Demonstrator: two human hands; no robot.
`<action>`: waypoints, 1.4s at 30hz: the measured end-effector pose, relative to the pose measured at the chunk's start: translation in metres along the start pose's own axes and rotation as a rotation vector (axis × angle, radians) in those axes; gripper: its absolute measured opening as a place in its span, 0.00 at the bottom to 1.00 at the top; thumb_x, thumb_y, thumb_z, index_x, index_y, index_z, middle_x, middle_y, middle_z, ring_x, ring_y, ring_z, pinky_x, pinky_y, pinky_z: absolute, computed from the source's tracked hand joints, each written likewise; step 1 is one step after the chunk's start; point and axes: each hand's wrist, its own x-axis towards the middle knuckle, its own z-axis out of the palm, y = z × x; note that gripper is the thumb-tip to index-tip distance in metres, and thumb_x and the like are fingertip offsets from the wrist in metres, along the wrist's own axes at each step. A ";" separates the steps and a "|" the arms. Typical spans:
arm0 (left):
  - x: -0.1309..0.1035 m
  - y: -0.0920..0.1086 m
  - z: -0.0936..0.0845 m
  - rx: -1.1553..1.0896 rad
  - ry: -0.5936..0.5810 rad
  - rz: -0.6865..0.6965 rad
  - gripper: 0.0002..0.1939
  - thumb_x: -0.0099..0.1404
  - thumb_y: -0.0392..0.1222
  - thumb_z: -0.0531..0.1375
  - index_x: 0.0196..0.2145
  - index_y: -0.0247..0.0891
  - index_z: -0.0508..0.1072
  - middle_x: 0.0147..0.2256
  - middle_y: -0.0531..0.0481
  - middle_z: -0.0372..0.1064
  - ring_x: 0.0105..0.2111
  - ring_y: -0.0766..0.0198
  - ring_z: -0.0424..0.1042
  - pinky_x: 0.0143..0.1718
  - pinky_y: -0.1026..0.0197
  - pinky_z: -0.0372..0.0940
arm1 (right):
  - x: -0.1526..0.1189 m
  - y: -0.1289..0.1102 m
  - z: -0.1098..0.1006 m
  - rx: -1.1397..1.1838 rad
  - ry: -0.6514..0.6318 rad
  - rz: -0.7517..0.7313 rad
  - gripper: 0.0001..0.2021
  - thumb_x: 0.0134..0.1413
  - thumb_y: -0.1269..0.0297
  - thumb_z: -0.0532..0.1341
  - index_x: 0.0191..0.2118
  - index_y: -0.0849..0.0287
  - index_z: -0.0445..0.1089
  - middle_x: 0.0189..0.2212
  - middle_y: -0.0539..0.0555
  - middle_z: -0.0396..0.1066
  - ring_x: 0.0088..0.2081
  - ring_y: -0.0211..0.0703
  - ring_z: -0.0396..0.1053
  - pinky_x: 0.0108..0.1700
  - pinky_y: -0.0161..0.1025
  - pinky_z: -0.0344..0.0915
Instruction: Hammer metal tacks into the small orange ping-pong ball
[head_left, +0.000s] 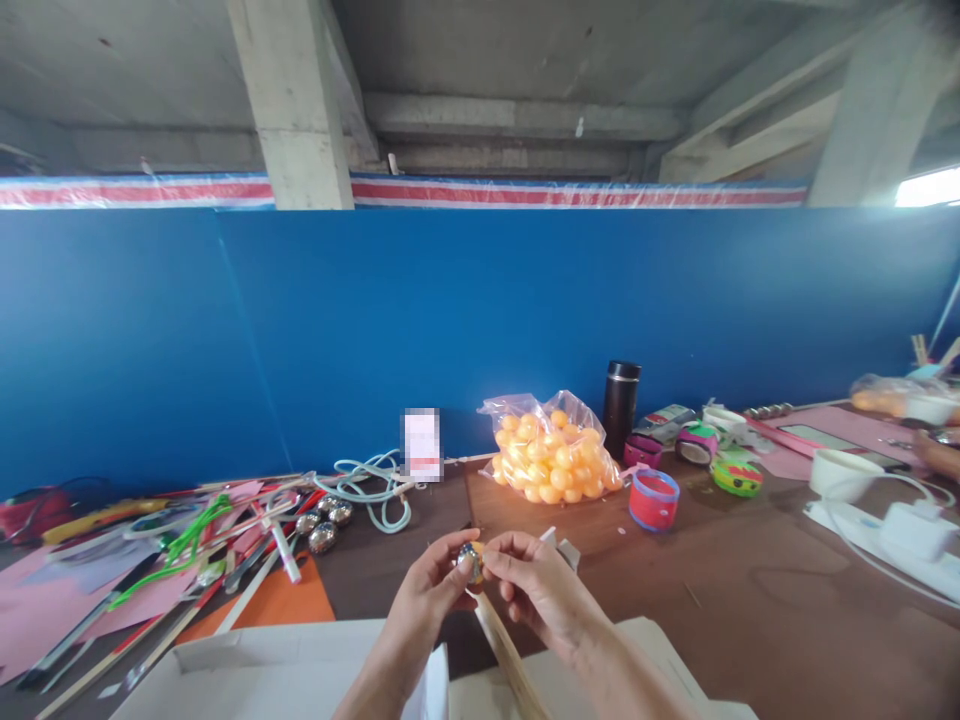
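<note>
Nearest to the view, a white box (225, 680) is placed at the left, and a wooden stick (508, 650) is seen between the forearms, its upper end just below the hands; by what it is supported cannot be told. Above it, a shiny ball (468, 566) is grasped by the left hand (425, 590) between thumb and fingers. Its right edge is pinched by the fingertips of the right hand (531, 585), probably so that the ball is kept from rolling while it is handled. Something yellowish is seen at this edge, but whether it is a separate piece or a reflection cannot be told. The ball is held up in front of the body, over the table (750, 600), perhaps so that it can be watched closely.

Farther to the left, several metal balls (323, 538) are gathered close together, next to an orange sheet (289, 600); by the group, rolling may be limited. Behind the hands, many yellow balls (551, 470) are kept together by a clear bag (574, 408). Beside it a black flask (621, 408) is stood upright, near the blue partition (525, 310).
</note>
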 end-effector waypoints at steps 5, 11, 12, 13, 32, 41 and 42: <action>-0.004 0.008 0.004 -0.024 0.027 -0.001 0.25 0.49 0.50 0.64 0.44 0.36 0.71 0.35 0.43 0.70 0.30 0.63 0.68 0.30 0.63 0.63 | 0.002 0.002 -0.003 0.047 -0.028 0.013 0.14 0.43 0.57 0.66 0.27 0.62 0.64 0.19 0.45 0.59 0.17 0.25 0.53 0.18 0.25 0.51; -0.007 0.013 0.007 -0.013 0.031 -0.010 0.25 0.50 0.49 0.64 0.44 0.35 0.71 0.34 0.43 0.70 0.30 0.63 0.68 0.30 0.63 0.63 | 0.003 0.003 -0.004 0.073 -0.038 0.030 0.14 0.43 0.58 0.66 0.27 0.63 0.63 0.19 0.45 0.60 0.17 0.25 0.52 0.18 0.25 0.48; -0.008 0.013 0.008 -0.011 0.032 -0.011 0.24 0.50 0.48 0.64 0.44 0.35 0.71 0.34 0.43 0.70 0.30 0.63 0.68 0.31 0.63 0.63 | 0.004 0.003 -0.005 0.080 -0.040 0.029 0.14 0.43 0.58 0.66 0.27 0.62 0.63 0.19 0.45 0.60 0.17 0.25 0.52 0.18 0.25 0.48; -0.008 0.014 0.008 -0.012 0.034 -0.010 0.24 0.51 0.48 0.64 0.44 0.34 0.71 0.34 0.43 0.70 0.30 0.63 0.68 0.31 0.63 0.63 | 0.004 0.004 -0.005 0.086 -0.043 0.025 0.14 0.43 0.58 0.66 0.27 0.62 0.63 0.19 0.45 0.60 0.17 0.25 0.52 0.18 0.25 0.47; 0.002 -0.002 0.000 0.060 0.053 0.041 0.27 0.50 0.51 0.64 0.45 0.33 0.71 0.34 0.41 0.70 0.28 0.63 0.68 0.29 0.62 0.65 | 0.003 0.004 -0.004 -0.004 -0.018 0.008 0.15 0.44 0.57 0.65 0.27 0.63 0.62 0.16 0.44 0.58 0.17 0.26 0.52 0.20 0.26 0.50; 0.001 0.000 -0.004 0.159 -0.004 0.044 0.27 0.53 0.51 0.61 0.48 0.33 0.69 0.35 0.43 0.68 0.27 0.65 0.67 0.30 0.61 0.65 | -0.001 -0.005 0.001 -0.061 -0.001 0.016 0.15 0.43 0.57 0.66 0.29 0.63 0.63 0.17 0.45 0.59 0.19 0.28 0.57 0.23 0.27 0.57; 0.002 0.000 -0.004 0.170 -0.002 0.044 0.28 0.53 0.51 0.61 0.48 0.33 0.69 0.35 0.43 0.68 0.28 0.65 0.67 0.30 0.61 0.65 | -0.001 -0.005 0.000 -0.070 0.002 0.011 0.15 0.42 0.57 0.66 0.29 0.63 0.63 0.17 0.45 0.59 0.19 0.28 0.57 0.23 0.27 0.57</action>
